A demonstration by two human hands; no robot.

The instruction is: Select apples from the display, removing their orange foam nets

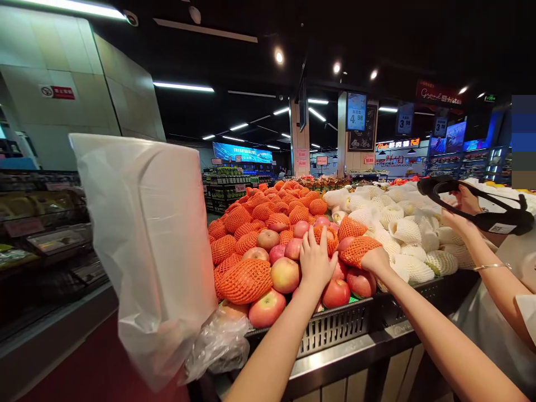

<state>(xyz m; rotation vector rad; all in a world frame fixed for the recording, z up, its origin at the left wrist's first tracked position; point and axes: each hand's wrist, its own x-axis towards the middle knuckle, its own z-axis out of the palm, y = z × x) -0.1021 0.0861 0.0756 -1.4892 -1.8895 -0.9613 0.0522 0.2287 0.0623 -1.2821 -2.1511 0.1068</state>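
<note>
My left hand [315,261] reaches over a heap of red and yellow apples, fingers spread and resting on the fruit. A yellow-red apple [285,274] lies just beside it. Close by on the right, my right hand [376,260] has its fingers closed around an apple in an orange foam net [358,251]; part of the fingers is hidden by the net. Bare red apples [336,293] lie below both hands. More apples in orange nets [245,282] are piled to the left and behind.
A tall roll of translucent plastic bags [146,245] stands at the left, with a crumpled clear bag [220,340] by its base. Fruit in white foam nets [412,268] fills the right side. The black crate [335,329] edges the display. Another person's hand [464,209] holds a black strapped object [498,209].
</note>
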